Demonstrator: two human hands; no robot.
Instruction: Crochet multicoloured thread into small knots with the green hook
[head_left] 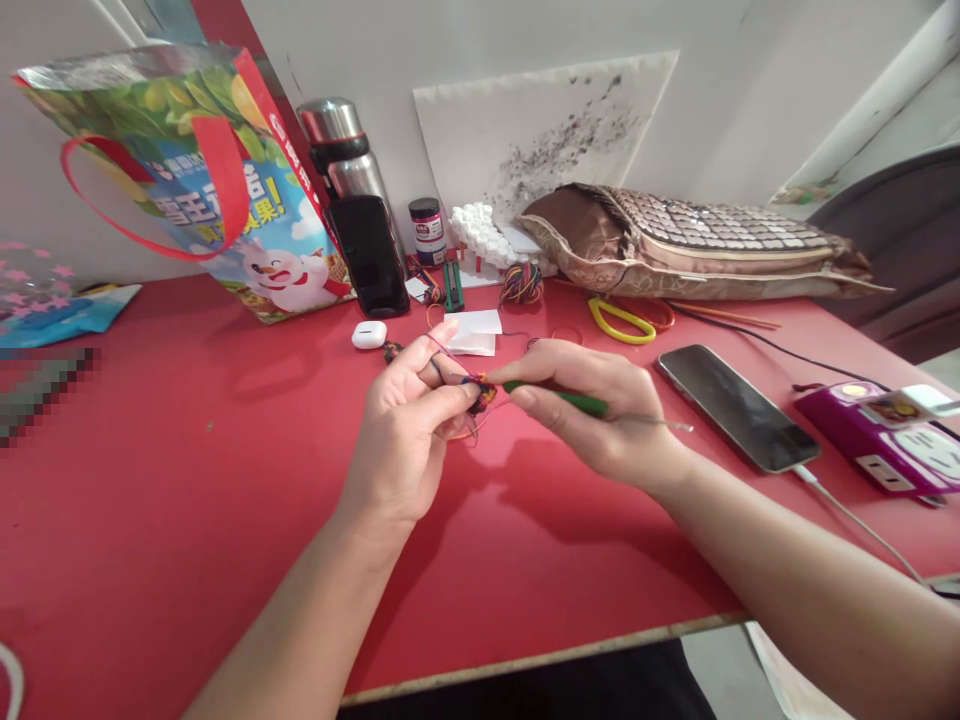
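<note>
My left hand (pixel 409 420) pinches a small piece of multicoloured crochet work (pixel 482 392) between thumb and fingers, with a strand of yarn running over its raised index finger. In my right hand (pixel 592 400) is a crochet hook with a green handle (pixel 574 398); its metal shaft sticks out behind toward the wrist. The hook's front end meets the crochet work, but the tip is hidden by fingers and yarn. Behind the hands sits a ball of multicoloured yarn (pixel 522 284). Both hands are held above the red table (pixel 247 500).
A white earbud case (pixel 369 335), folded white paper (pixel 474 332) and yellow-handled scissors (pixel 622 320) lie beyond the hands. A charging phone (pixel 739 405) and purple power socket (pixel 881 435) are right. Farther back stand a colourful bag (pixel 292 270), steel flask (pixel 352 165), upright black phone (pixel 371 255) and brown cushion (pixel 600 235).
</note>
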